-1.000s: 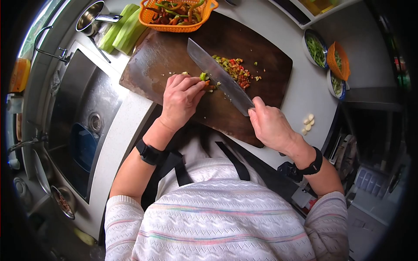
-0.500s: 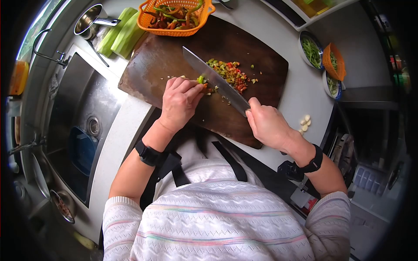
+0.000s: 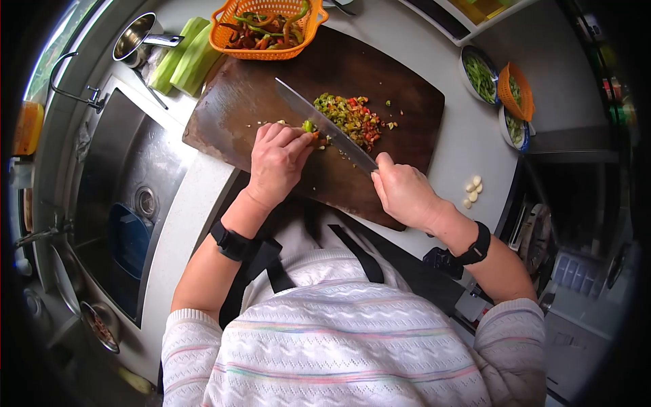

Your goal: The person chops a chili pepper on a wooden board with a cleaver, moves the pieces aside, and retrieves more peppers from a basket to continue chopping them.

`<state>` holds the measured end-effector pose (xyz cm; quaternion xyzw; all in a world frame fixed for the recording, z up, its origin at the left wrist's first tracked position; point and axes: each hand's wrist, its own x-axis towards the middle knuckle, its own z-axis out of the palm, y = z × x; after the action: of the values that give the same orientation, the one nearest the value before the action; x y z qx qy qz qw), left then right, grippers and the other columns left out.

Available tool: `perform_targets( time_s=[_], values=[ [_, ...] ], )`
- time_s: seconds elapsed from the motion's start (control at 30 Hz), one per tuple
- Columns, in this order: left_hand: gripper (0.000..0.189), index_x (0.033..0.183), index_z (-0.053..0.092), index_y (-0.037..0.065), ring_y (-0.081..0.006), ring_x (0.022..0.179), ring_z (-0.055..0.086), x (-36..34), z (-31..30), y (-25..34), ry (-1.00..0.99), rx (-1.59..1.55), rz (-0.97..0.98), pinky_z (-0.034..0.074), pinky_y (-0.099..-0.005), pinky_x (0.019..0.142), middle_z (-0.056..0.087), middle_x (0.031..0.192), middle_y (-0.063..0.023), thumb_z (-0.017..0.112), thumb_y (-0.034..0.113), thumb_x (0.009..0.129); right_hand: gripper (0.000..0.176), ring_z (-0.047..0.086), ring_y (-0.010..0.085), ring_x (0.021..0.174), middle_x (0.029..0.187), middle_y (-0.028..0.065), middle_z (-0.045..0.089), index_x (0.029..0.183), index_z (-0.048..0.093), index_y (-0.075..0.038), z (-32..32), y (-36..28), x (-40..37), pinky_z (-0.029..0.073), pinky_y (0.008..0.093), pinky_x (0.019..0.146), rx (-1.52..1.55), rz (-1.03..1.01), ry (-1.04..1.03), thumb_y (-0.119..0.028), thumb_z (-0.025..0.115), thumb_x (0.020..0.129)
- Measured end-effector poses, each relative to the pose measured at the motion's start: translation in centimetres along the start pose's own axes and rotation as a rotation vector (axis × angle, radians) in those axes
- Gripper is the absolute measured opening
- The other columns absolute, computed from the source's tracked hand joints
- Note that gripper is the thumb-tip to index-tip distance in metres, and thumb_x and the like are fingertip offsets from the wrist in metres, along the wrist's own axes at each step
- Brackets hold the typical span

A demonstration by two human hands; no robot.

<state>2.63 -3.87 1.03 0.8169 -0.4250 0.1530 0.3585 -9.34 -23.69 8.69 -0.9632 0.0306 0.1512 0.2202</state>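
My right hand [image 3: 407, 195] is wrapped round the handle of a kitchen knife [image 3: 325, 124], whose long blade slants up and left over the dark wooden cutting board [image 3: 400, 81]. Pressed to the board, my left hand [image 3: 278, 159] has its fingers closed on pieces of pepper [image 3: 309, 127]; green and red bits stick out beside the blade. Just right of the blade lies a pile of chopped peppers [image 3: 358, 119], green, red and orange. The fingers hide most of the held pepper.
An orange basket [image 3: 215, 34] of peppers stands at the board's far edge, beside peeled green gourds [image 3: 184, 57] and a steel saucepan [image 3: 135, 37]. The sink [image 3: 122, 163] is at left. At right are bowls of greens [image 3: 480, 78], an orange strainer [image 3: 515, 95] and garlic cloves [image 3: 472, 192].
My right hand and the knife have shifted a little to the left, closer to my left fingers. My left hand stays on the pepper in nearly the same spot.
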Motion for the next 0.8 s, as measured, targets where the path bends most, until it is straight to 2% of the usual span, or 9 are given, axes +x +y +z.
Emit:
perform_targets(
  time_s=[0.07,0.13,0.23,0.43,0.63,0.8],
  values=[
    [0.023,0.091,0.068,0.006,-0.0239,0.086,0.058,0.1,0.1,0.1,0.002,-0.007,0.010,0.044,-0.0365,0.081,0.065,0.091,-0.0051,0.074,0.006,0.069,0.017,0.058,0.0434,0.061,0.060,0.0225,0.056,0.088,0.040,0.002,0.0,0.2,-0.2,0.044,0.0508,0.055,0.019,-0.017,0.064,-0.012,0.049,0.093],
    [0.022,0.091,0.068,0.006,-0.0241,0.086,0.058,0.1,0.0,0.0,0.007,-0.003,0.021,0.044,-0.0367,0.081,0.065,0.091,-0.0051,0.073,0.006,0.069,0.016,0.062,0.0435,0.068,0.067,0.0245,0.061,0.089,0.043,0.002,-1.2,0.0,-0.2,0.049,0.0526,0.063,0.031,0.000,0.000,-0.012,0.048,0.092],
    [0.022,0.091,0.068,0.006,-0.0243,0.086,0.058,0.1,-0.1,0.1,-0.008,0.009,0.011,0.044,-0.0368,0.081,0.065,0.091,-0.0052,0.073,0.006,0.070,0.016,0.062,0.0438,0.069,0.067,0.0248,0.061,0.090,0.044,0.002,-3.1,-0.9,-0.8,0.049,0.0530,0.064,0.028,0.001,-0.053,-0.013,0.048,0.092],
    [0.023,0.092,0.068,0.006,-0.0246,0.086,0.058,0.0,0.0,0.2,0.000,-0.014,0.000,0.044,-0.0372,0.082,0.064,0.090,-0.0055,0.073,0.006,0.069,0.017,0.062,0.0437,0.069,0.068,0.0243,0.061,0.090,0.045,0.003,-0.5,-0.3,0.4,0.049,0.0530,0.064,0.030,0.026,-0.043,-0.014,0.048,0.092],
    [0.023,0.092,0.068,0.006,-0.0249,0.086,0.058,0.2,-0.1,0.3,-0.002,-0.001,0.006,0.045,-0.0375,0.082,0.064,0.089,-0.0055,0.073,0.006,0.069,0.017,0.062,0.0453,0.073,0.073,0.0261,0.062,0.090,0.045,0.003,-3.7,-1.2,-0.4,0.049,0.0526,0.067,0.092,0.039,-0.108,-0.014,0.048,0.093],
    [0.025,0.093,0.068,0.007,-0.0250,0.088,0.059,-0.2,0.1,0.0,0.024,0.006,0.013,0.045,-0.0375,0.083,0.064,0.090,-0.0056,0.074,0.006,0.069,0.017,0.062,0.0447,0.073,0.073,0.0263,0.062,0.090,0.045,0.003,-0.6,-0.6,0.6,0.049,0.0528,0.066,0.070,0.046,-0.080,-0.014,0.048,0.093]
  ],
)
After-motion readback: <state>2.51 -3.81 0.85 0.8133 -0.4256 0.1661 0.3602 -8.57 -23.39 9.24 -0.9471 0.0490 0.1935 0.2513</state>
